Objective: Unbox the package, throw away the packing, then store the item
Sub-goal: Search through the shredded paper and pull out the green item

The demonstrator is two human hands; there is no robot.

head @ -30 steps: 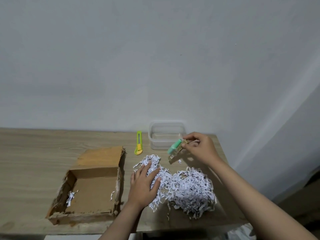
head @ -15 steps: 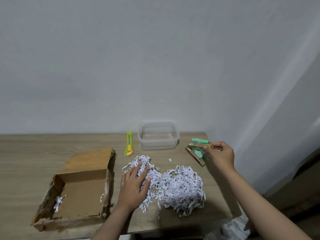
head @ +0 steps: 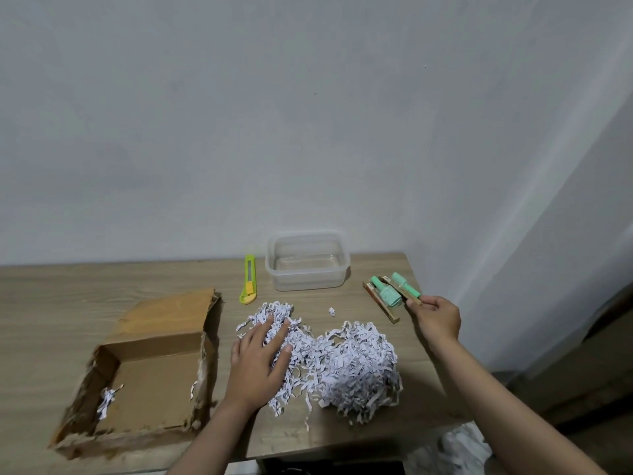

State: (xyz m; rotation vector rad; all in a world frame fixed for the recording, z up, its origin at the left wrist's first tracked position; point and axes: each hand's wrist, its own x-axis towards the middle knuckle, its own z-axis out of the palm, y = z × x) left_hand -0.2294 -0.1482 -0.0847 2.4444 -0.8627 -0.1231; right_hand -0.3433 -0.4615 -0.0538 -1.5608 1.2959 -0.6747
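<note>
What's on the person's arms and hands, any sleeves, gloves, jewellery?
Nothing worn that shows. The left hand and right hand are bare, with no gloves, rings or watch visible. Both forearms are bare right to the frame's bottom edge, so no sleeves appear.

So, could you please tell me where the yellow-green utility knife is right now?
The utility knife lies on the table near the wall, just left of the clear plastic container and beyond the shredded paper.

Utility knife [head: 249, 281]: lying on my table [head: 51, 303], just left of the tub.
Wall [head: 308, 114]: standing pale grey behind my table.
White crumpled material [head: 459, 447]: sitting below the table's right corner.
</note>
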